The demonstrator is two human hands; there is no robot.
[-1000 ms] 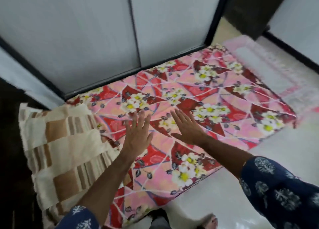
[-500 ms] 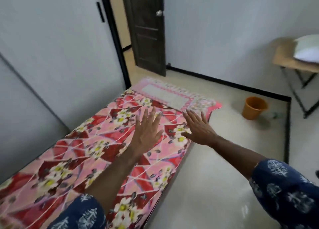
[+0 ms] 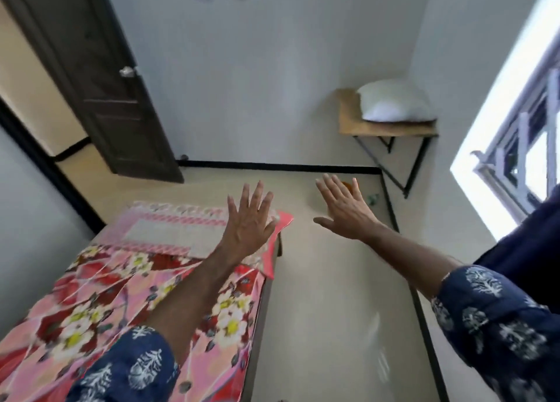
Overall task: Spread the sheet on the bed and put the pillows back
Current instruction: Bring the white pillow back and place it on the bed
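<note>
The red and pink floral sheet (image 3: 100, 304) covers the low bed at the lower left. A folded pink and grey cloth (image 3: 169, 232) lies across the bed's far end. A white pillow (image 3: 394, 101) rests on a wooden table (image 3: 354, 125) in the far right corner. My left hand (image 3: 250, 222) is raised above the bed's far end, fingers spread, holding nothing. My right hand (image 3: 344, 207) is lifted over the floor to the right of the bed, fingers straight and empty. The striped pillow is out of view.
A dark door (image 3: 100, 83) stands open at the far left. An orange bucket (image 3: 347, 185) is mostly hidden behind my right hand. A window (image 3: 521, 147) is on the right wall. Bare floor (image 3: 327, 326) runs along the bed's right side.
My view has swung right and up, from the bed toward the far corner with the white pillow. Both hands have lifted off the sheet and moved right, still spread.
</note>
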